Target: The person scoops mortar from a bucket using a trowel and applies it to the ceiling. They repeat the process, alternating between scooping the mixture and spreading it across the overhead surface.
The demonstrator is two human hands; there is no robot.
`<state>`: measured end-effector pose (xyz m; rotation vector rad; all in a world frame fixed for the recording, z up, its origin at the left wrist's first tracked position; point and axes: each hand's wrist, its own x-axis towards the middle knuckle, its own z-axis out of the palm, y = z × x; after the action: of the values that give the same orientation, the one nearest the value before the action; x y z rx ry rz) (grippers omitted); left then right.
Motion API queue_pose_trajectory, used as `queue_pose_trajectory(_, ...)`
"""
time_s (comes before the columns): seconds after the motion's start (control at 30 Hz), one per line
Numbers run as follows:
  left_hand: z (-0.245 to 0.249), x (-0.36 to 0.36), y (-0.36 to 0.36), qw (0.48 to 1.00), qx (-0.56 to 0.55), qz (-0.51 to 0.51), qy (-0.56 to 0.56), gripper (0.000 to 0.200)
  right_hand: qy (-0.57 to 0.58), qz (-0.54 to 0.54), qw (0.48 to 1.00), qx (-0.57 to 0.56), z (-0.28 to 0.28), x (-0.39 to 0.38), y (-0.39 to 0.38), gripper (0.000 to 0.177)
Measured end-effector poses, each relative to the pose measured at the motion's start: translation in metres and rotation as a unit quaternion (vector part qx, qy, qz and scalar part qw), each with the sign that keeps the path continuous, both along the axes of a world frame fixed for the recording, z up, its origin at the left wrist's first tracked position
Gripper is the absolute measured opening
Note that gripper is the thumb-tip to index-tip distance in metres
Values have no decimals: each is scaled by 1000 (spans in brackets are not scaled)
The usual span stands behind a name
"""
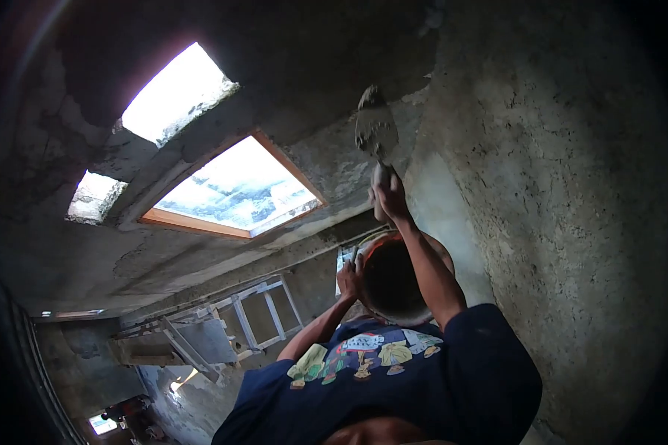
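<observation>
My right hand (390, 196) is closed around the handle of a trowel (378, 133), its arm stretched out past the bucket. Grey wet mortar (371, 98) clings to the blade, thickest toward the tip. The blade appears in front of the dark plastered wall; whether it touches cannot be made out. Below the trowel is a round bucket (448, 259) with a dark inside and some orange at its rim. My left hand (349, 279) grips the bucket's left edge, where a thin grey piece sticks up by the fingers. What the bucket contains is lost in shadow.
A wood-framed window (200, 229) and two bright wall openings (178, 93) (95, 194) are at the left. Rough plastered wall (564, 193) rises at the right. A wooden ladder-like frame (258, 317) and boards (189, 348) stand lower left.
</observation>
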<state>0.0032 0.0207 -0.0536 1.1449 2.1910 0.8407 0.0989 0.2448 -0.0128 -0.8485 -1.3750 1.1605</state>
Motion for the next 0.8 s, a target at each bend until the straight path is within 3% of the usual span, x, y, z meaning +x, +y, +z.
queue_pose_trajectory(0.07, -3, -1, 0, 999, -19, 3, 26, 45, 123, 28, 988, -88, 72, -27, 16, 25)
queue_pose_trajectory(0.13, 2, 0, 0, 999, -15, 6, 34, 44, 133, -15, 985, -106, 81, -55, 51, 24)
queue_pose_trajectory(0.17, 2, 1, -1, 999, -16, 7, 32, 46, 65, -49, 990, -117, 84, -63, 66, 26)
queue_pose_trajectory(0.2, 4, 2, 0, 999, -16, 8, 30, 47, 67, -46, 990, -113, 76, -75, 87, 26)
queue_pose_trajectory(0.23, 8, 2, 1, 999, -40, 11, 26, 47, 8, -118, 991, -64, 58, -89, 109, 31)
queue_pose_trajectory(0.27, 10, 2, 2, 999, -36, 14, 29, 47, -51, -189, 980, -14, 48, -102, 123, 37)
queue_pose_trajectory(0.3, 8, 2, 2, 999, -42, 14, 26, 47, -97, -237, 966, 43, 91, -105, 108, 53)
queue_pose_trajectory(0.4, 4, 2, 3, 999, -32, 15, 29, 47, -184, -307, 933, 41, 64, -144, 141, 67)
queue_pose_trajectory(0.6, 6, 4, 1, 999, -38, 33, -8, 45, -197, -312, 926, 80, 36, -203, 189, 60)
queue_pose_trajectory(0.63, 1, 4, 0, 999, -33, 38, 2, 46, -477, -239, 839, 107, 33, -210, 197, 60)
queue_pose_trajectory(0.67, 1, 3, 0, 999, -35, 40, 5, 46, -714, -140, 675, 125, 29, -217, 203, 61)
queue_pose_trajectory(0.7, 0, 3, 0, 999, -33, 36, 6, 46, -711, -138, 678, 126, 24, -224, 209, 61)
queue_pose_trajectory(0.73, 1, 3, 0, 999, -33, 32, 7, 45, -497, -133, 856, 41, 18, -230, 213, 61)
queue_pose_trajectory(0.77, 2, 3, 1, 999, -19, 30, 14, 45, -243, -117, 962, -50, -6, -241, 223, 62)
queue_pose_trajectory(0.8, 2, 3, 2, 999, -21, 32, 13, 45, -244, -115, 962, -52, -44, -243, 248, 62)
